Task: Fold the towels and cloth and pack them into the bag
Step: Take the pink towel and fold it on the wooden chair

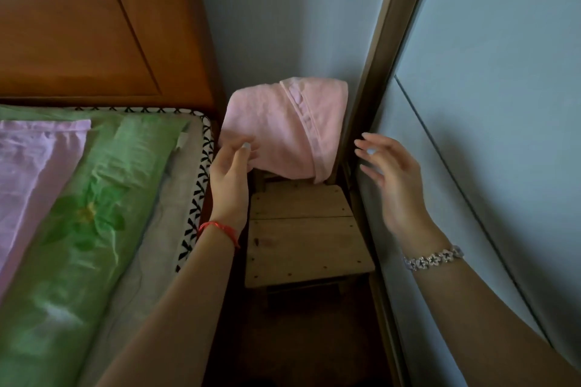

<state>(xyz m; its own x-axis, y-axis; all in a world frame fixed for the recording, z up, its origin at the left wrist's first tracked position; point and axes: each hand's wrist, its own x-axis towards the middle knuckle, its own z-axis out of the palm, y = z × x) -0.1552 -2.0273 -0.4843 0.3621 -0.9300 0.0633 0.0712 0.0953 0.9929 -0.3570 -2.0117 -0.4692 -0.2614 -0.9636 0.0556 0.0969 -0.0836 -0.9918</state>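
Note:
A pink towel (283,126) hangs draped over the back of a small wooden chair (301,239) standing between the bed and the wall. My left hand (231,179) touches the towel's lower left edge, thumb and fingers relaxed against the fabric. My right hand (390,173) hovers to the right of the towel with its fingers spread, holding nothing. A lilac cloth (34,160) lies flat on the bed at the far left. No bag is in view.
The bed (151,229) with a green flowered cover fills the left side, under an orange wooden headboard (94,25). A pale sliding door with a brown frame (471,104) closes off the right. The chair sits in a narrow gap.

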